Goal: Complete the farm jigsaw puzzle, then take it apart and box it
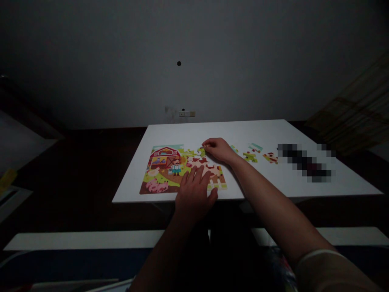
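A partly joined farm jigsaw puzzle (pixel 161 172) lies on the white table, with a red barn, a pink pig and a cow in its picture. My left hand (pixel 194 194) rests flat on its lower right part, fingers spread, covering some of the picture. At the puzzle's upper right edge, my right hand (pixel 219 149) is closed in a pinch on a green puzzle piece (pixel 201 152). The fingertips partly hide that piece, and I cannot tell whether it is locked into its neighbours.
Loose puzzle pieces lie right of my right hand: a light blue one (pixel 255 147), a green one (pixel 251 157) and a brown and pink one (pixel 270 157). A blurred-out dark patch covers the right side of the white table (pixel 188 132). Behind stands a wall with a socket (pixel 187 114).
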Motion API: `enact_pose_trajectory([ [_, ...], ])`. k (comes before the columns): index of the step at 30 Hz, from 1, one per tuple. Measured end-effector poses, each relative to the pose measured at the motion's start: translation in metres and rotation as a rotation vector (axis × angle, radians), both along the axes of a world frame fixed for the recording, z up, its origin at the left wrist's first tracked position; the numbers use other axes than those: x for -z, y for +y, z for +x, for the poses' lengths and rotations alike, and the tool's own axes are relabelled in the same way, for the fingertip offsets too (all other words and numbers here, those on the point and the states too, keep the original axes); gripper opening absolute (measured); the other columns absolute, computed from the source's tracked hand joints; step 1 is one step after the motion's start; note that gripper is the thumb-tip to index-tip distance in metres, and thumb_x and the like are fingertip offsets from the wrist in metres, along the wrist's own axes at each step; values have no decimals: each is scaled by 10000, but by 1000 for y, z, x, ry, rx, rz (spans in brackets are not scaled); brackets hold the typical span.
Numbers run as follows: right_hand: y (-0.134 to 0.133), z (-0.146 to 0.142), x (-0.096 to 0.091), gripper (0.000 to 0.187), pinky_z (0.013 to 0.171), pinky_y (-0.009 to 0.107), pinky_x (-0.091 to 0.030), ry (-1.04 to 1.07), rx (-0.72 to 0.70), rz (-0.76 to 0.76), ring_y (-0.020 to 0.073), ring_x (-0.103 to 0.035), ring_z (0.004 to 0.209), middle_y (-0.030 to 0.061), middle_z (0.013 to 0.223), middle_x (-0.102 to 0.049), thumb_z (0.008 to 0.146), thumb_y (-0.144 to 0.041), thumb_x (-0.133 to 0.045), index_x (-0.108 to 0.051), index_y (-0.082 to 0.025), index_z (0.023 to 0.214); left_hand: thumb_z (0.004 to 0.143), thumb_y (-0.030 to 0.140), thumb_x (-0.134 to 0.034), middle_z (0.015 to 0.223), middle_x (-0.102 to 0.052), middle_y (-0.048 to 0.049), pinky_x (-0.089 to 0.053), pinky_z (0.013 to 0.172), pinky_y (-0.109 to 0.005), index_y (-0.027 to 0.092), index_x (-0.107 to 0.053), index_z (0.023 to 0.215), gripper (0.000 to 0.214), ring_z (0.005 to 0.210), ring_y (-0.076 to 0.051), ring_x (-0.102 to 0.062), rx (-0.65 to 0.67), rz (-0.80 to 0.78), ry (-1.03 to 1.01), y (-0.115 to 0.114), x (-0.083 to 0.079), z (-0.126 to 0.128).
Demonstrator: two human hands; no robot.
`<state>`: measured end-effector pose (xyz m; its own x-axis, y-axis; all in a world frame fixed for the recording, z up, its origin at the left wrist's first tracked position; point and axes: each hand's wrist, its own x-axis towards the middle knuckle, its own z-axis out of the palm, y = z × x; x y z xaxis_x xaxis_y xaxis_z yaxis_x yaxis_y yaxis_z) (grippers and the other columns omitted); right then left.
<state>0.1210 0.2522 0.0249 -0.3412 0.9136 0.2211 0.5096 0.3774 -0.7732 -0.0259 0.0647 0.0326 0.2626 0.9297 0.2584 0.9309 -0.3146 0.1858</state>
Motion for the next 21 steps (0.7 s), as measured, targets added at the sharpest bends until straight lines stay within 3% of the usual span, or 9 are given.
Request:
enact_pose_trajectory([
  [7,-2,0,-3,171,755,308,-480,-34,9,-4,199,-640,777,70,878,-736,809,-231,-650,-748,-196,945,939,469,-448,1523,-410,-62,-268,1163,-538,266,-486,1385,491,1423,-313,-318,-2,-9,15,-1,-1,1],
  [21,-3,-1,0,119,594,249,-469,146,28,-150,156,-629,640,49,732,-701,767,-204,-676,-679,-163,878,941,474,-451,1520,-416,-57,-269,1166,-528,268,-492,1379,485,1419,-303,-329,-5,1,20,0,-1,1],
])
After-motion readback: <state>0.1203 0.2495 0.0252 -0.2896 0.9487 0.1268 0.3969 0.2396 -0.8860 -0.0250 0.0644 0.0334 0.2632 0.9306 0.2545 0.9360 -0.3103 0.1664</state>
